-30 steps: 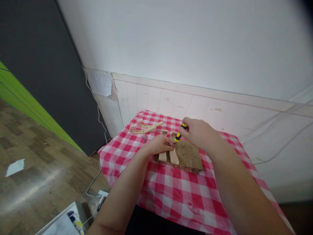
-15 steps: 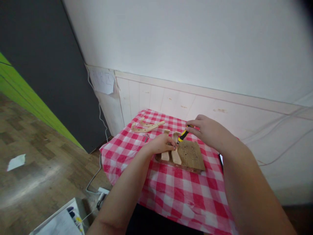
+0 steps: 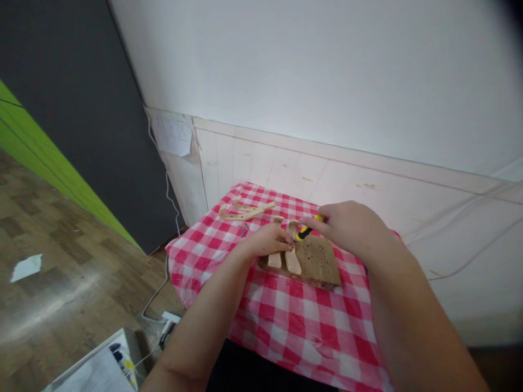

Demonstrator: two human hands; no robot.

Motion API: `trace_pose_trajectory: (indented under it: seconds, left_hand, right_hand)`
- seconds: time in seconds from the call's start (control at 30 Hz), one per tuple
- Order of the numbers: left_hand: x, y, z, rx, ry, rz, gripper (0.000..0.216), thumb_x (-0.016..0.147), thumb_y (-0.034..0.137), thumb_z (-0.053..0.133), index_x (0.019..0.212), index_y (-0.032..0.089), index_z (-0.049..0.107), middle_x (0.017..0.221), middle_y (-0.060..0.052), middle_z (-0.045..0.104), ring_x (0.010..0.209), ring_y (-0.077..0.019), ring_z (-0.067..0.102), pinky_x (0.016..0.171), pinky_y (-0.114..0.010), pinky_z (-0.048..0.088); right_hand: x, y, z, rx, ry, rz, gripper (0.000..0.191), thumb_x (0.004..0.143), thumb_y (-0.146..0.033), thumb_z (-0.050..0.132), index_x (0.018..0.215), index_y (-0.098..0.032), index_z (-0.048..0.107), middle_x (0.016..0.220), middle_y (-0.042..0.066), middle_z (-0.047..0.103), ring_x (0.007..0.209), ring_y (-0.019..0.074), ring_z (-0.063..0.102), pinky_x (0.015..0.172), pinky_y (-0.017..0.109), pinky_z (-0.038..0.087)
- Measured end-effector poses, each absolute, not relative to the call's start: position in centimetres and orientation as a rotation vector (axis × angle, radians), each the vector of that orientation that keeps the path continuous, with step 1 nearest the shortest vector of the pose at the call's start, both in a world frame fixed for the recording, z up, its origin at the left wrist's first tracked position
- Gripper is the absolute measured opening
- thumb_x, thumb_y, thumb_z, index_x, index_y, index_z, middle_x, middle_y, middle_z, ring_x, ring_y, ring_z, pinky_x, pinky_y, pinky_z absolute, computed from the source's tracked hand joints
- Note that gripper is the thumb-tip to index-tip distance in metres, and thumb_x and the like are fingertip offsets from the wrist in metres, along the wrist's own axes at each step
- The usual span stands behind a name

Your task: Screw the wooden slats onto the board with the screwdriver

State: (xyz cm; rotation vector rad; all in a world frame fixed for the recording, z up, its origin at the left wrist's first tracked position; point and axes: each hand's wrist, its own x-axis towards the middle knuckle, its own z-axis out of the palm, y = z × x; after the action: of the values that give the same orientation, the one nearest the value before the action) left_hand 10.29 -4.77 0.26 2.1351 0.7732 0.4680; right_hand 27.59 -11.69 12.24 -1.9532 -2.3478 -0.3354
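My right hand (image 3: 347,226) is closed around the handle of a yellow and black screwdriver (image 3: 303,233), which slants down to the left. Its tip meets the right one of two pale wooden hooks (image 3: 293,261), close to my left fingertips. My left hand (image 3: 273,239) lies across both hooks, thumb and fingers pinched together at the screwdriver tip; whatever is between them is too small to make out. The left wooden hook (image 3: 274,260) is partly covered by that hand. Both hooks rest on a brown wooden block (image 3: 318,258) dotted with small holes.
Two more wooden hooks (image 3: 249,212) lie at the back left of the red and white checked tablecloth (image 3: 281,310), with a few loose screws (image 3: 244,230) in front of them. The panelled wall (image 3: 261,160) stands behind the table. A power strip (image 3: 168,326) sits at lower left.
My right hand has come lower and turned on the screwdriver, which now leans flatter. My left hand stays in place on the hooks.
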Motion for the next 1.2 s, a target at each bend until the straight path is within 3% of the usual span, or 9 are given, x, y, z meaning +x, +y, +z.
trace_pose_trajectory:
  seconds: [0.13, 0.27, 0.37, 0.53, 0.67, 0.77, 0.93, 1.07, 1.2]
  left_hand:
    - [10.3, -4.8, 0.4, 2.148, 0.797, 0.469, 0.012, 0.081, 0.020, 0.063, 0.078, 0.014, 0.073, 0.075, -0.001, 0.071, 0.071, -0.0127, 0.060, 0.065, -0.022, 0.043]
    - [10.3, -4.8, 0.1, 2.105, 0.794, 0.490, 0.012, 0.080, 0.022, 0.064, 0.080, 0.014, 0.073, 0.076, -0.001, 0.070, 0.071, -0.0126, 0.060, 0.065, -0.021, 0.043]
    - [10.3, -4.8, 0.1, 2.120, 0.783, 0.499, 0.012, 0.080, 0.020, 0.063, 0.077, 0.014, 0.073, 0.073, -0.001, 0.069, 0.069, -0.0121, 0.059, 0.064, -0.021, 0.042]
    - [10.3, -4.7, 0.0, 2.138, 0.775, 0.502, 0.012, 0.080, 0.018, 0.063, 0.079, 0.013, 0.074, 0.076, -0.002, 0.071, 0.069, -0.0125, 0.060, 0.064, -0.021, 0.043]
    - [10.3, -4.5, -0.1, 2.157, 0.760, 0.461, 0.015, 0.082, 0.022, 0.062, 0.081, 0.014, 0.075, 0.077, -0.002, 0.072, 0.070, -0.0131, 0.061, 0.064, -0.022, 0.044]
    - [10.3, -4.6, 0.0, 2.151, 0.782, 0.466, 0.014, 0.081, 0.021, 0.063, 0.082, 0.014, 0.075, 0.079, -0.002, 0.073, 0.072, -0.0134, 0.062, 0.065, -0.022, 0.044]
    - [10.3, -4.8, 0.2, 2.126, 0.788, 0.488, 0.013, 0.080, 0.019, 0.064, 0.081, 0.013, 0.075, 0.079, -0.003, 0.073, 0.071, -0.0132, 0.062, 0.064, -0.021, 0.044]
    - [10.3, -4.6, -0.1, 2.140, 0.762, 0.506, 0.014, 0.081, 0.019, 0.063, 0.082, 0.013, 0.076, 0.080, -0.004, 0.073, 0.072, -0.0139, 0.063, 0.067, -0.022, 0.045]
    - [10.3, -4.3, -0.4, 2.142, 0.771, 0.480, 0.014, 0.081, 0.020, 0.064, 0.086, 0.014, 0.076, 0.085, -0.003, 0.075, 0.076, -0.0147, 0.065, 0.070, -0.023, 0.046]
  right_hand:
    - [26.7, -11.2, 11.8, -1.930, -2.305, -0.345, 0.054, 0.095, -0.054, 0.034, 0.076, -0.020, 0.071, 0.070, 0.010, 0.070, 0.063, 0.0205, 0.061, 0.052, 0.030, 0.031]
    - [27.0, -11.0, 11.4, -1.655, -2.391, -0.060, 0.038, 0.096, -0.039, 0.041, 0.111, -0.021, 0.071, 0.104, 0.011, 0.074, 0.091, 0.0230, 0.067, 0.074, 0.032, 0.045]
    - [27.6, -11.4, 11.4, -1.508, -2.417, 0.022, 0.039, 0.097, -0.036, 0.041, 0.120, -0.019, 0.068, 0.114, 0.012, 0.072, 0.101, 0.0243, 0.065, 0.085, 0.034, 0.045]
    - [27.7, -12.1, 12.2, -1.465, -2.536, 0.093, 0.033, 0.095, -0.031, 0.041, 0.105, -0.019, 0.069, 0.099, 0.009, 0.074, 0.082, 0.0190, 0.066, 0.071, 0.030, 0.044]
    - [27.1, -11.6, 12.1, -1.994, -2.340, -0.299, 0.048, 0.091, -0.054, 0.042, 0.071, -0.019, 0.068, 0.068, 0.011, 0.068, 0.063, 0.0217, 0.061, 0.052, 0.031, 0.031]
    - [26.7, -11.0, 11.5, -1.995, -2.280, -0.326, 0.048, 0.093, -0.053, 0.040, 0.079, -0.020, 0.070, 0.074, 0.011, 0.071, 0.066, 0.0222, 0.063, 0.052, 0.030, 0.030]
    - [27.4, -11.5, 11.6, -1.614, -2.400, 0.005, 0.032, 0.094, -0.039, 0.043, 0.099, -0.022, 0.070, 0.096, 0.008, 0.075, 0.080, 0.0200, 0.066, 0.065, 0.029, 0.040]
    - [28.0, -12.4, 12.5, -1.641, -2.468, 0.077, 0.032, 0.093, -0.035, 0.041, 0.089, -0.020, 0.070, 0.085, 0.007, 0.073, 0.069, 0.0167, 0.063, 0.061, 0.028, 0.038]
    - [27.6, -11.6, 12.2, -2.035, -2.313, -0.236, 0.053, 0.093, -0.054, 0.037, 0.069, -0.019, 0.069, 0.067, 0.010, 0.068, 0.062, 0.0208, 0.061, 0.053, 0.031, 0.031]
